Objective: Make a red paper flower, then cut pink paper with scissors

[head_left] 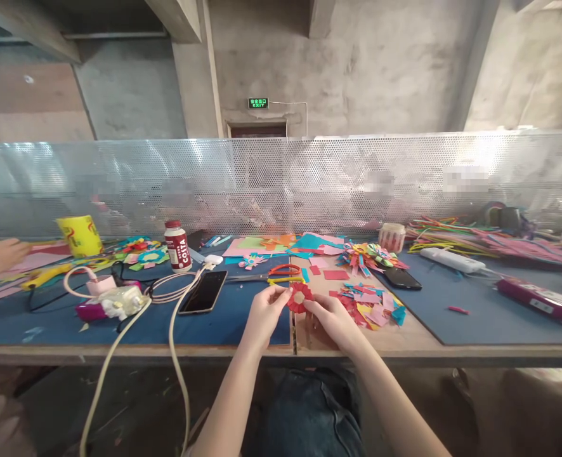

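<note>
Between my two hands is a small red paper flower [300, 298] with a pale round centre, held up just above the table's front part. My left hand [267, 312] pinches its left edge between thumb and fingers. On the other side my right hand [332, 319] is closed on the flower's right edge. Scissors [281, 277] with red and yellow handles lie just beyond the flower, blades pointing left. A heap of cut paper pieces [371, 304] in many colours lies right of my right hand. Red paper rectangles [335, 275] rest behind it.
A smartphone [203, 292] and white cables [174, 320] lie on the left, near a power strip [119, 303] and a red Costa bottle [177, 246]. Finished paper flowers [369, 257], a black phone [402, 278] and a jar [391, 237] stand right. Another person's hand [0, 257] shows far left. A perforated metal screen [262, 184] runs behind.
</note>
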Tool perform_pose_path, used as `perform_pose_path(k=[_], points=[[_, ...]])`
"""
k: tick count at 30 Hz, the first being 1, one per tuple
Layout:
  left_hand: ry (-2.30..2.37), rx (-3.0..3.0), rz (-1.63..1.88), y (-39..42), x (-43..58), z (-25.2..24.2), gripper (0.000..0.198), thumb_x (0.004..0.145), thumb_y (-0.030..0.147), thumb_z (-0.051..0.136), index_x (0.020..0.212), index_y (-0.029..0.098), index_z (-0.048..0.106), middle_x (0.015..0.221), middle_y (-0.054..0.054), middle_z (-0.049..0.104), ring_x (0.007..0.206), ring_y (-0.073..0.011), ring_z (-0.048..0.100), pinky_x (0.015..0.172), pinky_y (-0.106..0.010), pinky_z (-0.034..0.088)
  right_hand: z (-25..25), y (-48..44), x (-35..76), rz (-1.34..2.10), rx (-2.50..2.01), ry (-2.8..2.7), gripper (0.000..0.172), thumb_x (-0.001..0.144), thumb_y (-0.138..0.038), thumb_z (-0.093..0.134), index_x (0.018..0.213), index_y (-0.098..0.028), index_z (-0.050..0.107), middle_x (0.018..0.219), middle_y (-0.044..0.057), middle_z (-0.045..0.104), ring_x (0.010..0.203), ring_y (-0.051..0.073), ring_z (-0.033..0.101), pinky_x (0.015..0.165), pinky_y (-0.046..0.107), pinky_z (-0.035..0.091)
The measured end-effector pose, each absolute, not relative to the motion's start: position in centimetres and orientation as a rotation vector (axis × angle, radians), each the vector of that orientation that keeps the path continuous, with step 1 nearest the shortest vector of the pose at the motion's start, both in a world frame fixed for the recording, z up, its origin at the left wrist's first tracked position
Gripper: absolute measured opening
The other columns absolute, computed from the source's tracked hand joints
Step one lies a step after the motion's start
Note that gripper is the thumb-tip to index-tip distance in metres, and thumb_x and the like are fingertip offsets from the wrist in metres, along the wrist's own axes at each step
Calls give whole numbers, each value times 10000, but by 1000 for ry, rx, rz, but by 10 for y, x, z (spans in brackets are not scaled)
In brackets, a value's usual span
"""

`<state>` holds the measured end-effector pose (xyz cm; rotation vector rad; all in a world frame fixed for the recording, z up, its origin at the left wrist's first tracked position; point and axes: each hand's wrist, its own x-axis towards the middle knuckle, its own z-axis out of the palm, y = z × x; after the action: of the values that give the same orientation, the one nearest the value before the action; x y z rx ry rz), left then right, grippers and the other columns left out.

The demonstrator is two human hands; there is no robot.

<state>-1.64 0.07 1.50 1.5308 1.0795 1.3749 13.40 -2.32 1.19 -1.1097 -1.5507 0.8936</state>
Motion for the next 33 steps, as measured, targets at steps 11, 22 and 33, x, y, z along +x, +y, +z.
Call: perform_pose_path(k=[11,22,33], points=[[1014,1548,1259,-3,-17,16,250,726,379,634,838,157,660,855,-61,711,819,-206,625,642,-239,428,7,-20,136,832,-1136,-1457,313,817,-417,464,665,-159,552,578,-21,523,529,115,474,502,216,345],[991,1544,1245,-1,-18,15,268,682,399,669,771,147,674,787,-69,714,770,-213,640,702,-275,463,6,-19,137,756,-1124,-1549,263,771,-378,566,654,-143,573,580,-28,532,557,121,463,517,221,321],[951,1549,1233,-2,-18,17,218,713,348,663,774,138,672,804,-72,715,784,-209,632,717,-272,457,15,-26,131,760,-1123,-1569,296,753,-417,590,733,-125,632,706,22,632,668,169,539,602,248,380]])
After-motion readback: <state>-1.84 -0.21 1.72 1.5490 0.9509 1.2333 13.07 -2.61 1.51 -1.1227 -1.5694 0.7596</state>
